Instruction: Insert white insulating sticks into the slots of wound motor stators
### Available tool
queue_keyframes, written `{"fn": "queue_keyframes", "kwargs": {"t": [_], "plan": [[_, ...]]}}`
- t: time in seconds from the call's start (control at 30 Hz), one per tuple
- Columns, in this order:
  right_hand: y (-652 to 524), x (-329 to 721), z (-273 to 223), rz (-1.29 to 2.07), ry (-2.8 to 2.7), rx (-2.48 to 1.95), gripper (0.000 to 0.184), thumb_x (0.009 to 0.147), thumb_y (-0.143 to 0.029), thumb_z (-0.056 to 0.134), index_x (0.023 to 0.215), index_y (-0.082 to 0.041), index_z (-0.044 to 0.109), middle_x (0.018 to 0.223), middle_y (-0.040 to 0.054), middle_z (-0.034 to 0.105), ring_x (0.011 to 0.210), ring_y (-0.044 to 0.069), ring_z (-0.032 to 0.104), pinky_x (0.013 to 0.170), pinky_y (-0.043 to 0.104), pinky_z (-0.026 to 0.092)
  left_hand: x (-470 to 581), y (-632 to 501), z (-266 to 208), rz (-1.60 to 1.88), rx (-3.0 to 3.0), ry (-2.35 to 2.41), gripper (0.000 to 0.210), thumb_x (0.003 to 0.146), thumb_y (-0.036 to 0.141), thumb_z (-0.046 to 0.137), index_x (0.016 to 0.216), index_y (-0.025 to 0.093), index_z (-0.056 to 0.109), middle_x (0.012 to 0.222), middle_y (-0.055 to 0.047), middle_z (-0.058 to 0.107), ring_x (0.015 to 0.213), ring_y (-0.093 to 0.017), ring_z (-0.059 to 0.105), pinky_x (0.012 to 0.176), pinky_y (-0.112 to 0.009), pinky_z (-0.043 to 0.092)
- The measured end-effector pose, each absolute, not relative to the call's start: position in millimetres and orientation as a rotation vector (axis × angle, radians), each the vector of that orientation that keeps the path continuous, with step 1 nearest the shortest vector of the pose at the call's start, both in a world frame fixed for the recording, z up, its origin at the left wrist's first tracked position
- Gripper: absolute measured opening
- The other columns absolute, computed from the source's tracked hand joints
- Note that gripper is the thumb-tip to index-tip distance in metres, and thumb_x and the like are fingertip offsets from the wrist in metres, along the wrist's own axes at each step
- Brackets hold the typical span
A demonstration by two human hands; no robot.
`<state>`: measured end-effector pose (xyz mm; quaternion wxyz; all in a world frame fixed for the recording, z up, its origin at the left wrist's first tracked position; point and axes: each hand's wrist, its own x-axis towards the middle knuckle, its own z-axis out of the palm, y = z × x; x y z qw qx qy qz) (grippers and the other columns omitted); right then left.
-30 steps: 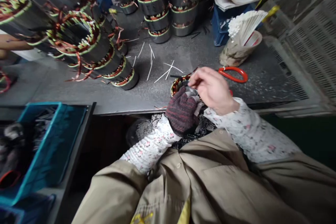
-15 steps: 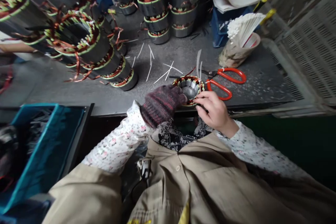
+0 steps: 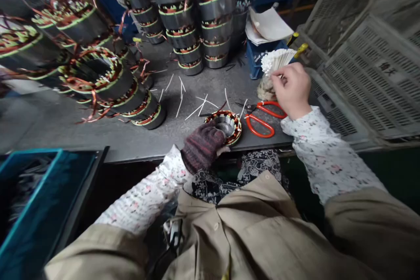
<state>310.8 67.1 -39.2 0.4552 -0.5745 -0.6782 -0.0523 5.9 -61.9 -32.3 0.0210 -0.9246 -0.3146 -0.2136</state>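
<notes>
My left hand point(image 3: 204, 145), in a dark knitted glove, is closed on the near left rim of a motor stator point(image 3: 236, 127) wound with copper wire. The stator lies at the bench's front edge. White strips stand up from its far right side. My bare right hand point(image 3: 293, 89) is in front of a bundle of white strips point(image 3: 274, 59) in a cup point(image 3: 265, 89). Its thumb and forefinger are pinched together; I cannot make out anything between them. Scissors with red handles point(image 3: 267, 133) lie between the stator and the cup.
Loose white strips point(image 3: 201, 106) are scattered behind the stator. Stacked stators point(image 3: 187, 35) rise at the back, and more point(image 3: 126, 83) lean at left. A blue bin point(image 3: 257, 59) holds papers point(image 3: 271, 26). Plastic crates point(image 3: 367, 74) stand at right, a teal bin point(image 3: 49, 192) at lower left.
My right hand has left the stator and moved right and up to the bundle of white strips. My left hand remains on the stator. The view has shifted slightly.
</notes>
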Motion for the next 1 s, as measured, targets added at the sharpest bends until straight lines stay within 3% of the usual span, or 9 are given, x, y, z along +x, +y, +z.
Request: {"fn": "queue_keyframes", "kwargs": {"t": [0.13, 0.3, 0.47, 0.63, 0.73, 0.87, 1.0], "plan": [[65.1, 311.5, -37.5, -0.086, -1.670, -1.410, 0.012, 0.083, -0.030, 0.073, 0.089, -0.023, 0.064, 0.096, 0.0077, 0.067, 0.087, 0.025, 0.066, 0.079, 0.042, 0.053, 14.7, -78.0, -49.9, -0.864, -2.659, -1.229, 0.024, 0.098, 0.043, 0.060, 0.094, 0.020, 0.064, 0.087, -0.008, 0.075, 0.089, -0.023, 0.074, 0.099, -0.049, 0.061], [63.2, 306.7, -28.0, -0.024, -1.651, -1.377, 0.009, 0.086, -0.024, 0.069, 0.081, -0.026, 0.062, 0.090, 0.0072, 0.070, 0.084, 0.022, 0.066, 0.078, 0.041, 0.054, 24.5, -82.8, -52.4, -1.033, -2.582, -1.256, 0.017, 0.095, 0.036, 0.066, 0.095, 0.019, 0.061, 0.090, -0.005, 0.074, 0.095, -0.021, 0.073, 0.112, -0.051, 0.054], [-4.5, 277.8, -21.0, 0.114, -1.553, -1.095, 0.004, 0.092, -0.027, 0.064, 0.094, -0.024, 0.066, 0.082, 0.0018, 0.074, 0.073, 0.019, 0.073, 0.070, 0.036, 0.059, 26.8, -85.2, -51.3, -1.076, -2.567, -1.308, 0.017, 0.092, 0.034, 0.069, 0.096, 0.021, 0.060, 0.103, -0.006, 0.076, 0.103, -0.022, 0.073, 0.119, -0.054, 0.046], [-97.5, 255.5, -37.4, 0.261, -1.844, -0.802, 0.017, 0.094, -0.014, 0.054, 0.097, -0.025, 0.066, 0.101, 0.0061, 0.081, 0.089, 0.023, 0.079, 0.075, 0.037, 0.064, 26.8, -87.5, -50.6, -1.079, -2.555, -1.316, 0.021, 0.092, 0.036, 0.070, 0.098, 0.021, 0.057, 0.110, -0.009, 0.075, 0.110, -0.023, 0.072, 0.119, -0.055, 0.045], [-124.1, 254.0, -50.7, 0.360, -1.922, -0.597, 0.012, 0.093, -0.016, 0.052, 0.095, -0.025, 0.061, 0.110, 0.0115, 0.079, 0.101, 0.028, 0.078, 0.078, 0.045, 0.067, 26.2, -89.8, -49.0, -1.068, -2.561, -1.326, 0.024, 0.094, 0.035, 0.068, 0.110, 0.020, 0.056, 0.115, -0.010, 0.074, 0.115, -0.024, 0.070, 0.119, -0.055, 0.046], [-133.9, 254.9, -56.4, 0.374, -1.919, -0.626, 0.017, 0.093, -0.014, 0.048, 0.089, -0.026, 0.060, 0.085, 0.0058, 0.078, 0.076, 0.023, 0.077, 0.067, 0.039, 0.067, 26.4, -93.5, -44.5, -1.039, -2.551, -1.294, 0.052, 0.094, 0.029, 0.068, 0.138, 0.015, 0.044, 0.127, -0.014, 0.070, 0.127, -0.026, 0.065, 0.118, -0.050, 0.048], [-136.9, 255.7, -52.8, 0.404, -1.917, -0.727, 0.021, 0.093, -0.013, 0.047, 0.089, -0.026, 0.062, 0.075, 0.0026, 0.074, 0.066, 0.021, 0.073, 0.058, 0.035, 0.063, 27.4, -95.3, -40.5, -0.993, -2.535, -1.310, 0.061, 0.095, 0.027, 0.068, 0.146, 0.013, 0.037, 0.130, -0.016, 0.069, 0.131, -0.027, 0.062, 0.117, -0.049, 0.049]]}}
